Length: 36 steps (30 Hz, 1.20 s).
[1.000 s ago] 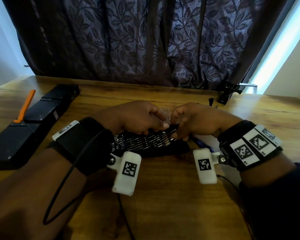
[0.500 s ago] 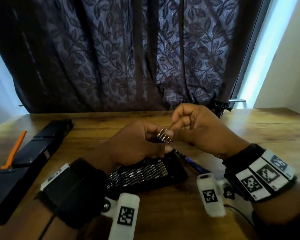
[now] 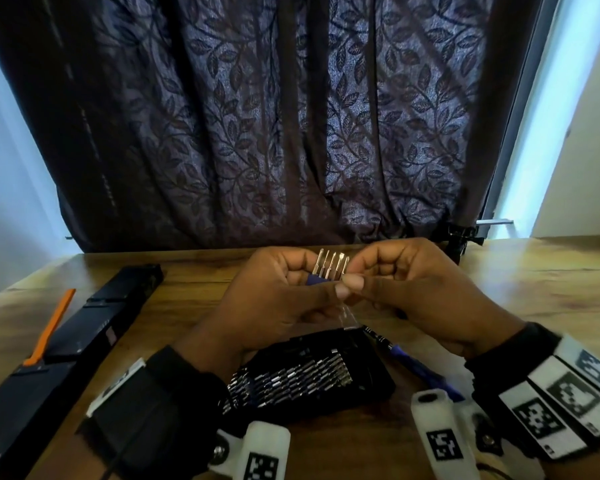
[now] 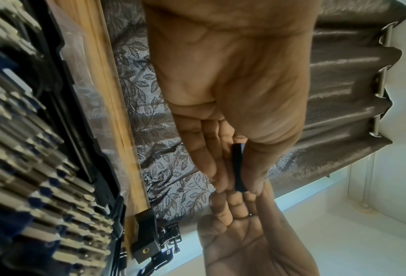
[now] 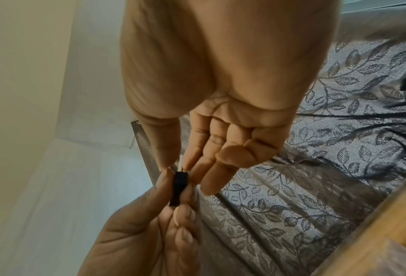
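Note:
A small blue holder [image 3: 315, 280] with several silver bits [image 3: 330, 265] standing up from it is held above the open black bit case [image 3: 371, 382]. My left hand [image 3: 321, 284] pinches the holder between thumb and fingers; in the left wrist view it shows as a dark strip [image 4: 238, 166]. My right hand [image 3: 352, 271] pinches the rightmost bit [image 5: 180, 164] just above the holder [image 5: 178, 188]. A clear plastic piece [image 3: 349, 317] hangs below the thumbs. Rows of silver bits [image 3: 291, 379] fill the case.
A blue-handled screwdriver [image 3: 413, 358] lies right of the case on the wooden table [image 3: 534, 292]. Long black boxes [image 3: 84, 327] with an orange tool [image 3: 51, 327] lie at the left. A black clamp [image 3: 461, 240] sits at the back edge before a dark leaf-patterned curtain [image 3: 291, 133].
Both hands rose from the case with the bit holder. The holder now stands with the bits pointing up, and my right hand has moved onto its rightmost bit.

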Each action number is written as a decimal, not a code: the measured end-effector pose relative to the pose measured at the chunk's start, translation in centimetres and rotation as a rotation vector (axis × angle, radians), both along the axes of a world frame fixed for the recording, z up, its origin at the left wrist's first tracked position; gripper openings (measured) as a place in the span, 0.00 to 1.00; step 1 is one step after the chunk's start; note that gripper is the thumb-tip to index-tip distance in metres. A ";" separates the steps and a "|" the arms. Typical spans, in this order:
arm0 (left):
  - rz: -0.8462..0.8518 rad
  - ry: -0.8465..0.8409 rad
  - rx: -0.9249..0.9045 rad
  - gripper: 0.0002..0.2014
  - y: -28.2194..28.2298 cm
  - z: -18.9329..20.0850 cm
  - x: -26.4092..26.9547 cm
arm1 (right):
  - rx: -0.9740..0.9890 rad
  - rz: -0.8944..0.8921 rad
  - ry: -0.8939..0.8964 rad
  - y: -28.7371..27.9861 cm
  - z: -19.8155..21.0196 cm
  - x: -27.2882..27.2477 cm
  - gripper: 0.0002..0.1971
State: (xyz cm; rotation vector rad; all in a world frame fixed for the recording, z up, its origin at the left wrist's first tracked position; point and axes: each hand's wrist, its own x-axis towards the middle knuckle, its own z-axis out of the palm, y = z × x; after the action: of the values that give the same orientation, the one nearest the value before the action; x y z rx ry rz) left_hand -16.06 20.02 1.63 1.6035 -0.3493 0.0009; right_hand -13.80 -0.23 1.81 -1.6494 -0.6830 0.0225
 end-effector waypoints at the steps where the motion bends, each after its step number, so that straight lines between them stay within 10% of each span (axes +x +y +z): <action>1: 0.011 -0.005 -0.006 0.20 0.0 0.0 0.0 | 0.012 0.004 0.008 0.0 0.0 -0.1 0.08; 36: 0.036 -0.131 -0.038 0.15 -0.4 -0.1 -0.1 | -0.190 -0.166 -0.474 -0.1 -0.1 -0.5 0.06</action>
State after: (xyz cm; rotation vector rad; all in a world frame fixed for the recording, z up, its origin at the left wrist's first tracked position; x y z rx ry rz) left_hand -16.18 19.64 1.55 1.5755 -0.4194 0.1403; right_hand -14.31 -0.29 1.66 -1.9115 -0.9172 -0.4474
